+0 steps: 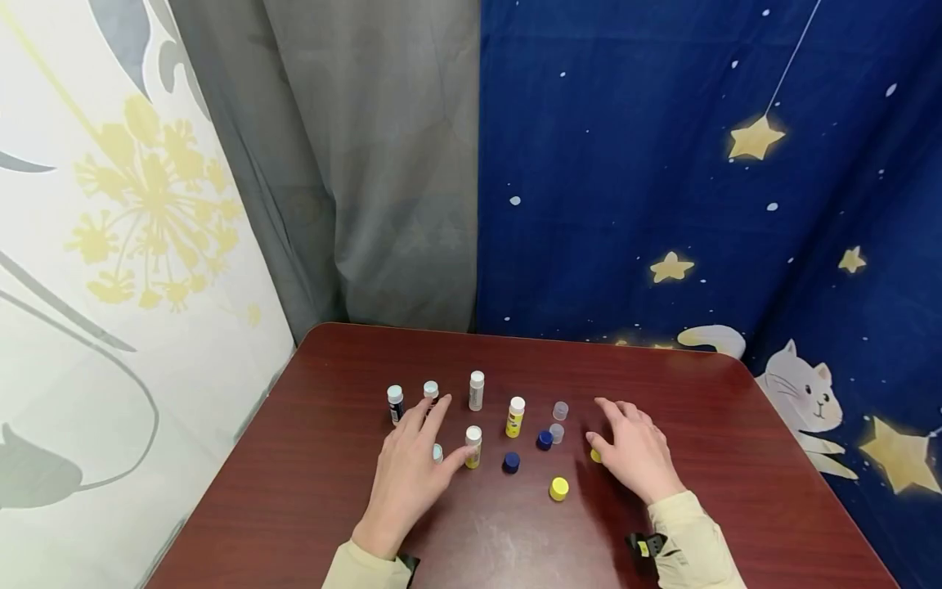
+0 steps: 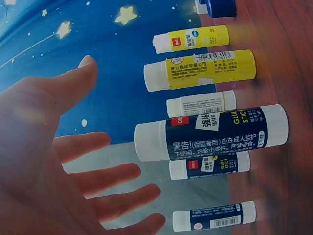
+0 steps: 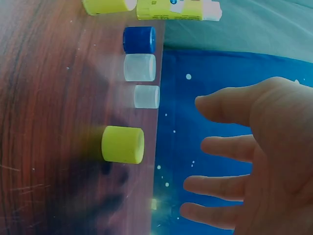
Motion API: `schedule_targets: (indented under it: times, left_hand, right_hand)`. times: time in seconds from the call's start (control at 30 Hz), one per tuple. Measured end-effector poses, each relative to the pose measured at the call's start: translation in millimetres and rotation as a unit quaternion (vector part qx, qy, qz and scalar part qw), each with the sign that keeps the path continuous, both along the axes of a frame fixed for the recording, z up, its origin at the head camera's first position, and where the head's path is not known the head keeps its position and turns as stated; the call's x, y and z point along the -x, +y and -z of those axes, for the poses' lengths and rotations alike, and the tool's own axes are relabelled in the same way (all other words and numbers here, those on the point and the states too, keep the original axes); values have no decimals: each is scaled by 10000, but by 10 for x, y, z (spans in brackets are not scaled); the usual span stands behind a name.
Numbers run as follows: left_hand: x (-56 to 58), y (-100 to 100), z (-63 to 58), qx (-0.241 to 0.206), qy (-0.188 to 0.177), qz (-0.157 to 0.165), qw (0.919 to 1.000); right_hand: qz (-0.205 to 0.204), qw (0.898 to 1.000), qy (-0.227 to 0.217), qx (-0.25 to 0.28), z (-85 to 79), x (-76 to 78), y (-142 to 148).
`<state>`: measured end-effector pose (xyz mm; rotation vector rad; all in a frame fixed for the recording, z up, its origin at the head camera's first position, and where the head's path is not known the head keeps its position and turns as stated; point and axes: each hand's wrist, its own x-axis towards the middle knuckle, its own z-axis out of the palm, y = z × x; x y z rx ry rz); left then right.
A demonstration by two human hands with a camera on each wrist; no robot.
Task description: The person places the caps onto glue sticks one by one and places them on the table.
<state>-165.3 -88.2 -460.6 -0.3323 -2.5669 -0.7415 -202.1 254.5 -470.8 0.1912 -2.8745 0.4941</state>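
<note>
My left hand (image 1: 412,468) hovers with fingers spread beside a group of upright glue sticks and holds nothing. The nearest yellow glue stick (image 1: 473,447) stands just past its thumb. In the left wrist view, a large navy glue stick (image 2: 210,132) and a yellow glue stick (image 2: 200,71) stand in front of the palm, their white ends exposed. My right hand (image 1: 639,451) is held with fingers extended over a yellow cap (image 1: 595,456), which it partly covers in the head view. The right wrist view shows that yellow cap (image 3: 122,145) apart from the fingers.
Two clear caps (image 1: 557,433), two navy caps (image 1: 511,463) and another yellow cap (image 1: 559,489) sit between the hands. A white glue stick (image 1: 477,391) and a dark one (image 1: 396,404) stand farther back. Curtains (image 1: 625,180) hang behind the dark red table (image 1: 508,540).
</note>
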Motion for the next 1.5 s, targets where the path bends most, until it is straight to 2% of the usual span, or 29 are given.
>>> schedule_targets:
  times: [0.17, 0.37, 0.7, 0.87, 1.17, 1.5]
  left_hand:
    - [25, 19, 10, 38, 1, 24, 10000]
    - [13, 48, 44, 18, -161, -9, 9999]
    - [26, 71, 80, 44, 135, 46, 9999]
    - [32, 89, 90, 74, 128, 75, 9999]
    - [49, 107, 84, 150, -138, 26, 9998]
    - [47, 104, 143, 192, -150, -6, 9997]
  right_hand:
    - [-5, 10000, -18, -67, 42, 0, -13]
    - [72, 9991, -397, -159, 119, -19, -30]
    - [217, 9970, -703, -236, 156, -13, -17]
    - [272, 9960, -816, -226, 173, -21, -9]
    - [302, 9967, -753, -32, 195, -9, 8]
    - [284, 9976, -625, 15, 276, -9, 22]
